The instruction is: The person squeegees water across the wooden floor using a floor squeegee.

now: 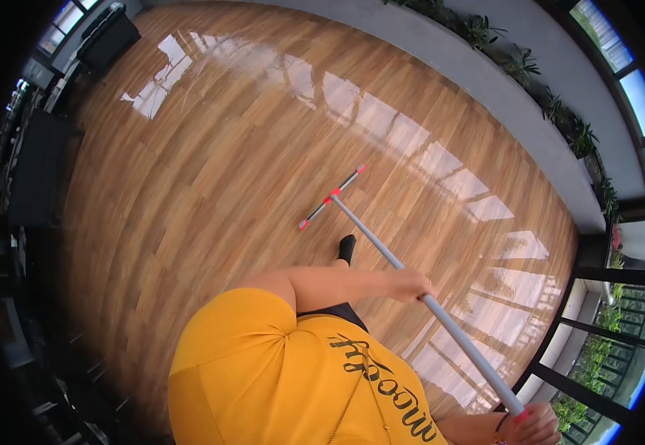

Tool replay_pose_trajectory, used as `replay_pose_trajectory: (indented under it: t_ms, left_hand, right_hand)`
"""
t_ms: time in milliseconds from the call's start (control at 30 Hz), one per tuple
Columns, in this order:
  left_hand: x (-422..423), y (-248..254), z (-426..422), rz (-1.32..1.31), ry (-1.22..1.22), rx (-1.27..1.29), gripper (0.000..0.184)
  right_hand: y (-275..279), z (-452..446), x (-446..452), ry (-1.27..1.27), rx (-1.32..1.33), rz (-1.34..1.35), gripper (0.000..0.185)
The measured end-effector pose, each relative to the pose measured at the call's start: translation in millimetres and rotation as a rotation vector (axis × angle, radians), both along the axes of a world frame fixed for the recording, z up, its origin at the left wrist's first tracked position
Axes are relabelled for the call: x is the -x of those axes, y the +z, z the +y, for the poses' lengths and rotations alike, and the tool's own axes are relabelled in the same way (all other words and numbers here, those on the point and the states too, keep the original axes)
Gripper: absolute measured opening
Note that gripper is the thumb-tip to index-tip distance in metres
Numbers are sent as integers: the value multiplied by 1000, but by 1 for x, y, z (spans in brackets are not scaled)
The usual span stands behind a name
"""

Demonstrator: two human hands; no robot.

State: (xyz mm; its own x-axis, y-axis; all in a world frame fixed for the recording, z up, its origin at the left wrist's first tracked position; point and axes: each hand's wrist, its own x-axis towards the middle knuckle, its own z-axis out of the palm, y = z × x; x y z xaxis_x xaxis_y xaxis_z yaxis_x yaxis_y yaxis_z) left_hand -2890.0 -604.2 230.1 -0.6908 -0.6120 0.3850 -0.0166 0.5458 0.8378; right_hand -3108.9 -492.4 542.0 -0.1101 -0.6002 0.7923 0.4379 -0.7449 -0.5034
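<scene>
A floor squeegee with a long grey pole (463,341) slants across the view from lower right to the middle. Its thin crossbar head (348,180), with red end caps and a red centre joint, rests on the wood floor (211,170). My left hand (410,285) is wrapped round the pole partway along, the arm reaching across my body. At the pole's near end, by a red part, my right hand (537,425) is closed round the grip. My foot in a black shoe or sock (347,248) shows just below the squeegee head.
A low grey wall (515,96) with a row of plants (522,67) curves along the far right. Black furniture (40,167) lines the left side. Glass windows (611,334) stand at lower right, and bright reflections lie on the glossy floor.
</scene>
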Motion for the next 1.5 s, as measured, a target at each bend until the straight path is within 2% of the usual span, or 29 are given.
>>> replay_pose_trajectory:
  t_ms: [100, 167, 300, 400, 500, 533, 600, 700, 767, 833, 900, 967, 1067, 1100, 1167, 1233, 1267, 1300, 1367, 1433, 1500]
  left_hand:
    - [14, 6, 80, 2, -42, -40, 21]
    - [9, -6, 110, -62, -137, -115, 20]
    - [-36, -25, 115, -197, -128, -176, 10]
    - [-99, -50, 92, -126, 98, -81, 14]
    - [-182, -72, 54, -195, 354, 71, 21]
    - [-213, -83, 39, -193, 369, 72, 21]
    - [-283, -99, 2, -300, 531, 207, 26]
    - [-395, -122, -56, -269, 673, 265, 30]
    - [-488, -129, -97, -393, 631, 80, 21]
    - [-574, -164, -145, -478, 693, 44, 14]
    - [-659, -195, -185, -455, 857, 75, 23]
    - [-732, -212, -210, -720, 1048, 60, 21]
    - [-797, -209, -234, -793, 1083, 112, 22]
    - [-802, -182, -230, -705, 982, 99, 24]
    - [-789, -110, -204, -504, 827, 58, 29]
    - [-754, -79, -158, -194, 804, 98, 35]
    - [-746, -46, -131, -117, 676, 130, 36]
    - [-731, -44, -107, -154, 662, 175, 37]
    - [-712, -28, -64, -67, 658, 181, 38]
    - [-712, -21, -36, -83, 685, 177, 39]
    - [-724, -50, -24, -154, 727, 177, 38]
  right_hand:
    - [21, 61, -1, -32, -68, 132, 41]
    - [15, 81, -13, -24, -65, 73, 41]
    - [-18, 88, -51, -80, -43, -7, 38]
    - [-53, 75, -97, -135, -71, -100, 35]
    - [-90, 39, -158, -57, -110, -76, 34]
    - [-103, 22, -185, -60, -129, -98, 32]
    - [-126, -9, -249, -45, -142, -117, 30]
    - [-154, -54, -365, -49, -203, -110, 28]
    - [-177, -77, -453, -133, -321, -73, 27]
    - [-211, -102, -541, -130, -414, -48, 28]
    - [-255, -125, -620, -79, -468, 114, 25]
    - [-290, -137, -686, -27, -524, 424, 20]
    - [-278, -148, -748, -45, -553, 415, 22]
    - [-264, -156, -751, -74, -548, 275, 23]
    - [-198, -155, -736, -121, -405, 332, 36]
    - [-133, -139, -703, -16, -130, 328, 37]
    - [-99, -127, -702, 30, -52, 128, 33]
    - [-66, -122, -678, 324, -2, 214, 35]
    - [-17, -97, -709, 216, -69, 121, 33]
    - [-19, -80, -709, 217, -91, 131, 33]
    - [-40, -66, -726, 137, -150, 127, 33]
